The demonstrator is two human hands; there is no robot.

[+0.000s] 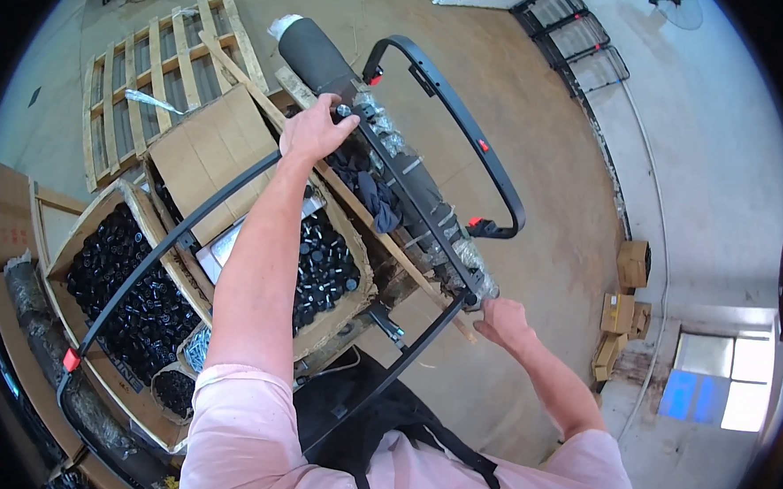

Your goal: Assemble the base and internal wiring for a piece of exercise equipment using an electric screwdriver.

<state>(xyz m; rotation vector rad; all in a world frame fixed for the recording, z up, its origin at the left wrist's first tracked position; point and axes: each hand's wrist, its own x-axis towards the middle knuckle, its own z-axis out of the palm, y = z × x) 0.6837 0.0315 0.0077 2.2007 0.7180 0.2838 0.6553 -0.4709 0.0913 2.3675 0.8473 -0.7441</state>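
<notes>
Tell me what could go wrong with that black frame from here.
The black frame lies across a rounded, padded roll, so it might slip if the left hand eases off. Its curved tube spans a carton of black parts; a drop could scatter some. The right hand is close to a corner joint and might get pinched if things shift.

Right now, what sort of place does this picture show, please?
Probably a workshop or small factory assembly area: there are many small black parts in an open box, a wooden pallet on the floor, and a black tubular frame.
</notes>
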